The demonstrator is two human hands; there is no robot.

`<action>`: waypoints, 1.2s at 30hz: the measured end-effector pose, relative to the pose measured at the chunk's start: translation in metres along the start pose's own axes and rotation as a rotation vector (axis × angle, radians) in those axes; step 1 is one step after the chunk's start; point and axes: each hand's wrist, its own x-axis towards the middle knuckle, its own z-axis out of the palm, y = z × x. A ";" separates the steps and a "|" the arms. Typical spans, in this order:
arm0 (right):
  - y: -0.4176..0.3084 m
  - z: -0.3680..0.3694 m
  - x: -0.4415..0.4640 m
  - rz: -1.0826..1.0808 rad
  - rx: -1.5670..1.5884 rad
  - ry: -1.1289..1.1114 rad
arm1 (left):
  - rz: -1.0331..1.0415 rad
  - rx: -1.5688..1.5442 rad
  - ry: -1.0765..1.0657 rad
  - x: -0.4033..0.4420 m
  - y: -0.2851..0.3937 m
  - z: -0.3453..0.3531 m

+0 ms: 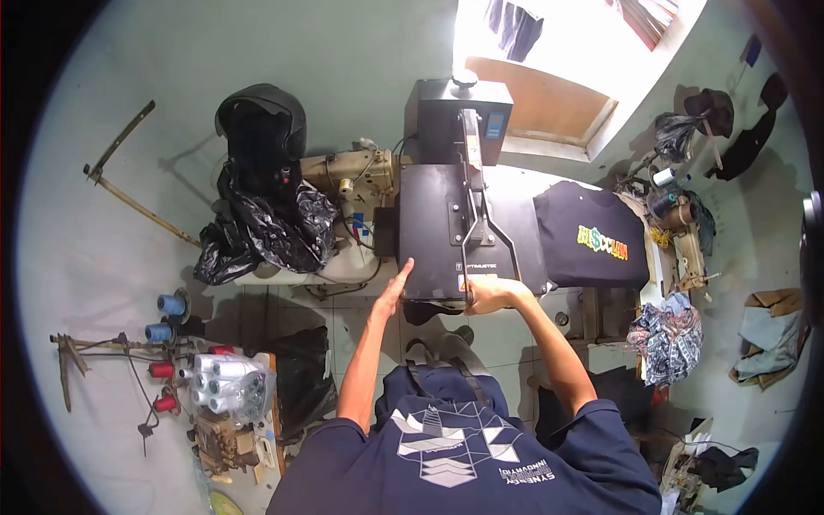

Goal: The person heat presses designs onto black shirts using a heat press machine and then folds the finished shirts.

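Black metal heat press (429,193) sits mid-view, my ref for everything else. R hand (496,294) is closed round the handle (515,257) at the press's near edge. L hand (395,290) is open, fingers extended, at the press's near L corner; can't tell how firmly it touches. Bit of dark cloth (433,311) shows below the near edge, btwn hands; rest hidden. Dark T-shirt (592,232) w/ colourful print lies flat just R of press. Control box (463,101) w/ blue panel is at press's far end. Sewing machine (365,172) is L of press, black helmet (266,112) + plastic bag (292,227) further L.
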 end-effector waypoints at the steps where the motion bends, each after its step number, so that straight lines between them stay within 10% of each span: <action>1: 0.004 0.003 -0.001 0.005 0.013 0.025 | 0.033 -0.072 0.083 -0.001 0.005 0.008; 12: -0.011 0.002 -0.015 0.115 -0.171 0.170 | 0.140 0.128 0.646 0.003 0.004 0.035; 36: -0.008 -0.008 -0.024 0.046 -0.013 0.182 | 0.152 0.140 0.641 -0.005 0.014 0.043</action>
